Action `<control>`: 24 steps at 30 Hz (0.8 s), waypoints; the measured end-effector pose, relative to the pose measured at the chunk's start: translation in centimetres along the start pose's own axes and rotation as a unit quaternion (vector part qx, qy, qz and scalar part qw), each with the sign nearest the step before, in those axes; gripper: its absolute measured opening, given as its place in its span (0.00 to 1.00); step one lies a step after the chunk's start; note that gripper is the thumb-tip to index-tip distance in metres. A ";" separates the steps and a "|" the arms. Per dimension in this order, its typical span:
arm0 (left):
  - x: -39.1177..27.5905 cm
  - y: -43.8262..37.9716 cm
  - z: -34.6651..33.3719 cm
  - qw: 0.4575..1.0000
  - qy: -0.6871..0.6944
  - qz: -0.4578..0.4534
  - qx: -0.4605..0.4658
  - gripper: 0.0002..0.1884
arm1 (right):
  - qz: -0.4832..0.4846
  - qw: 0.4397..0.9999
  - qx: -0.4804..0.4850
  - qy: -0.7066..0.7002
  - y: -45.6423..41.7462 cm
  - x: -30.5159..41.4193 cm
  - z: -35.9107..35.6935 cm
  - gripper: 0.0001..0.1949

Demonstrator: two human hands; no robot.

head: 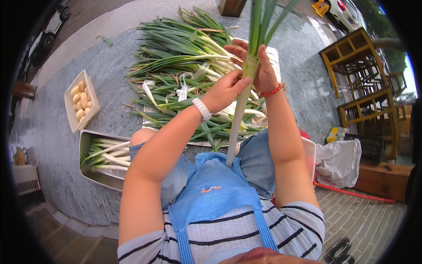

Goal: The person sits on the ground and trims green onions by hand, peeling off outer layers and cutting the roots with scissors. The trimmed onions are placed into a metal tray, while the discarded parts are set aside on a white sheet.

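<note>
A long, thick scallion stands nearly upright before me, its pale root end down by my apron and its green leaves upward. My left hand pinches the stalk between thumb and fingers near where white turns green. Slightly higher, my right hand cradles the stalk, thumb at its right side and fingers partly spread behind it. Beyond both hands lies a heap of untrimmed scallions. Loose leaves and white peelings are strewn on its near side. Cleaned scallions rest in a metal tray by my left knee.
A pale plastic tub of peeled potatoes sits on the stone surface at left. On the right are a basket, a white plastic bag, a wooden beam and stacked wooden stools. Parked vehicles stand farther off.
</note>
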State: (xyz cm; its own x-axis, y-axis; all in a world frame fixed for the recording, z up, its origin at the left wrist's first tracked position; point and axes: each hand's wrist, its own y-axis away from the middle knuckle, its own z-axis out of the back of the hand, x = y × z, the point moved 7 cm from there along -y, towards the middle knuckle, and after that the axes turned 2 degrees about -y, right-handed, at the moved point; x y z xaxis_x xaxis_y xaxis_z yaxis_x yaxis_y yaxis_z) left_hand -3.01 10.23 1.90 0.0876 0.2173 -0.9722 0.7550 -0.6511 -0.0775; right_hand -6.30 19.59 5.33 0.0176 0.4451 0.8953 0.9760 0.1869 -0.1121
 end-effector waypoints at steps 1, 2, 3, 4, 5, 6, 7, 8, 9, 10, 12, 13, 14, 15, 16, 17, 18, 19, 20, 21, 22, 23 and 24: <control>-0.5 -0.2 0.7 1.000 0.019 -0.001 -0.024 0.17 | -0.030 0.998 -0.012 0.061 -0.1 -1.1 -0.9 0.36; -1.0 -0.2 2.1 0.994 0.047 -0.030 -0.094 0.14 | -0.089 0.992 -0.025 0.081 0.2 -3.1 -0.9 0.36; -0.7 -0.3 3.7 0.983 0.067 -0.062 -0.158 0.15 | -0.147 0.983 -0.035 0.101 0.6 -4.9 -1.0 0.36; -1.2 -0.1 5.5 0.974 0.086 -0.071 -0.197 0.15 | -0.111 0.988 -0.040 0.102 0.8 -6.4 -2.2 0.34; -2.0 0.2 7.1 0.963 0.106 -0.081 -0.234 0.15 | -0.073 0.991 -0.046 0.103 1.4 -7.5 -3.5 0.32; -2.6 0.5 8.1 0.949 0.190 -0.061 -0.244 0.15 | -0.147 0.982 -0.020 0.114 2.7 -9.5 -4.4 0.28; -3.7 1.0 9.4 0.939 0.207 -0.069 -0.265 0.15 | -0.220 0.967 0.007 0.126 4.2 -11.2 -5.2 0.25; -4.4 1.5 10.7 0.934 0.218 -0.072 -0.274 0.15 | -0.253 0.959 0.034 0.125 5.5 -11.8 -6.5 0.22; -4.9 1.8 11.5 0.930 0.232 -0.071 -0.277 0.16 | -0.284 0.949 0.054 0.124 6.6 -12.2 -7.3 0.20; -5.2 2.3 12.0 0.928 0.233 -0.063 -0.284 0.17 | -0.224 0.957 0.031 0.179 6.2 -12.2 -6.9 0.15; -5.7 3.2 12.4 0.925 0.237 -0.045 -0.294 0.18 | -0.139 0.932 -0.006 0.336 5.5 -11.8 -5.6 0.13; -5.9 3.4 12.6 0.930 0.219 -0.040 -0.292 0.19 | -0.095 0.907 -0.026 0.409 5.3 -11.2 -5.2 0.13; -6.2 3.6 12.9 0.935 0.200 -0.035 -0.290 0.19 | -0.020 0.900 -0.046 0.433 5.1 -10.2 -5.2 0.12; -6.3 3.7 12.9 0.940 0.183 -0.029 -0.287 0.20 | -0.034 0.889 -0.061 0.453 5.1 -9.5 -5.4 0.12; -6.4 3.8 12.9 0.941 0.171 -0.032 -0.289 0.20 | -0.024 0.876 -0.066 0.478 5.0 -8.8 -5.5 0.13; -6.2 3.9 12.9 0.942 0.167 -0.027 -0.288 0.20 | -0.013 0.862 -0.071 0.502 5.0 -8.4 -5.4 0.13; -6.3 3.9 12.9 0.944 0.163 -0.023 -0.287 0.20 | -0.010 0.854 -0.074 0.516 5.0 -8.2 -5.2 0.13; -6.3 3.9 13.0 0.945 0.158 -0.020 -0.285 0.20 | -0.007 0.845 -0.076 0.529 5.0 -8.0 -5.0 0.14; -6.1 3.7 13.1 0.949 0.158 -0.012 -0.272 0.19 | -0.004 0.836 -0.079 0.543 5.0 -7.9 -4.9 0.14; -6.0 3.7 13.4 0.953 0.158 -0.004 -0.260 0.19 | 0.004 0.832 -0.078 0.550 5.1 -7.7 -5.0 0.12; -5.9 3.6 13.5 0.956 0.157 0.005 -0.247 0.19 | 0.012 0.827 -0.077 0.557 5.2 -7.5 -5.1 0.11; -5.7 3.7 13.7 0.956 0.149 0.012 -0.251 0.18 | 0.020 0.822 -0.076 0.564 5.3 -7.4 -5.2 0.10; -5.8 3.7 13.6 0.957 0.141 0.021 -0.254 0.17 | 0.028 0.824 -0.075 0.562 5.3 -7.3 -5.1 0.10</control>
State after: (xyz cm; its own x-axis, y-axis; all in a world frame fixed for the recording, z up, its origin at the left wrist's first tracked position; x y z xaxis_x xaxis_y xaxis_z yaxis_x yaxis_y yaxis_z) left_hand -9.54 -3.36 4.24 0.2423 0.4333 -0.8681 0.9591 -0.2421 0.1468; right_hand -0.11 12.84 0.43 0.1722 -0.6570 0.7339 0.9810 0.0466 -0.1884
